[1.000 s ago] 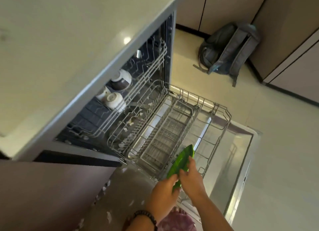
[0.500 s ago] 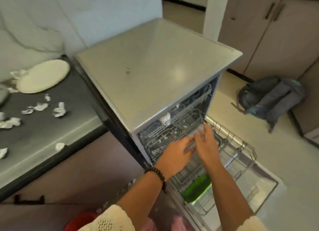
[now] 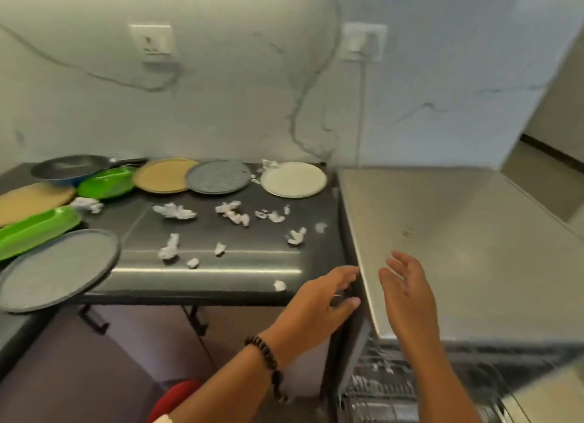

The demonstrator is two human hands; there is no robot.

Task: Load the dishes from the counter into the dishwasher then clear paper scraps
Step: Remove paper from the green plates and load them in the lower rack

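Now my left hand (image 3: 319, 299) and my right hand (image 3: 407, 290) hang with fingers loosely spread and hold nothing, over the gap between the dark counter (image 3: 240, 264) and the dishwasher (image 3: 458, 242) top. On the counter lie plates, among them a white plate (image 3: 294, 179) and a grey plate (image 3: 57, 267), and paper scraps (image 3: 234, 212).

A dark, glossy desk (image 3: 252, 274) runs along the marbled wall. At its back lie a black pan (image 3: 71, 167), a green dish (image 3: 106, 182), a tan plate (image 3: 164, 175), a grey plate (image 3: 218, 176) and a white plate (image 3: 294, 179). On the left sit another tan plate (image 3: 28, 201), a green tray (image 3: 34, 230) and a grey plate overhanging the front edge (image 3: 57, 269). Crumpled paper scraps (image 3: 175, 211) are scattered across the middle.
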